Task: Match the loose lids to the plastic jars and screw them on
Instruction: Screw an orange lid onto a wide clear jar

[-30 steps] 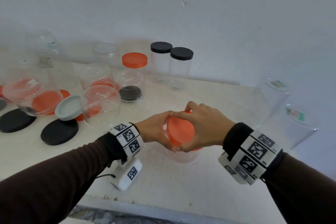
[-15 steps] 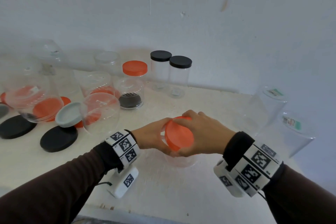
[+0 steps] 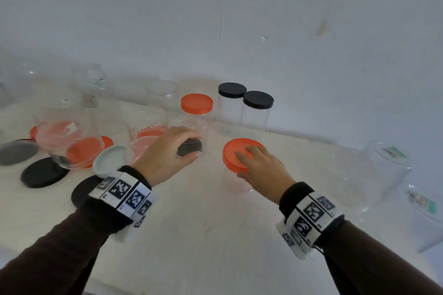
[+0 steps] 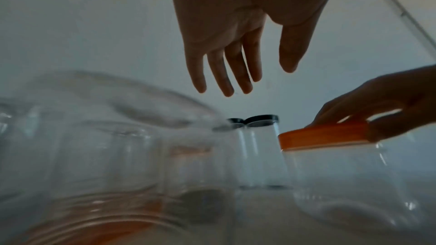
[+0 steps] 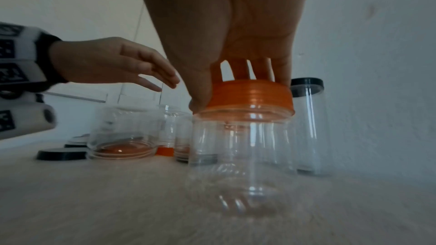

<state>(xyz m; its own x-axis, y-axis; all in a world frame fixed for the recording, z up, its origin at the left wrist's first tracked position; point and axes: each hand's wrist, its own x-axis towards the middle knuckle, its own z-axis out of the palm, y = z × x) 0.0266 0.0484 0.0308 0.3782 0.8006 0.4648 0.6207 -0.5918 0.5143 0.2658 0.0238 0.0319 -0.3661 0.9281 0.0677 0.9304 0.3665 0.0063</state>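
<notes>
Head view: right hand [image 3: 261, 170] sits on top of the round orange plastic lid [image 3: 236, 154], fingers and thumb curled round its rim, the grip pinching it. That lid is on the clear plastic jar [image 5: 240, 159] standing upright on the pale counter [image 3: 191, 227]. Left hand [image 3: 165, 153] hovers apart, fingers straight and loose, holding nothing, above the open clear jars [image 3: 143, 148] to the left. Two black-lidded clear jars [image 3: 244, 108] stand by the wall.

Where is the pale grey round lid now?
In the head view, the pale grey round lid lies at the left, just left of the left hand, beside loose black lids.
</notes>
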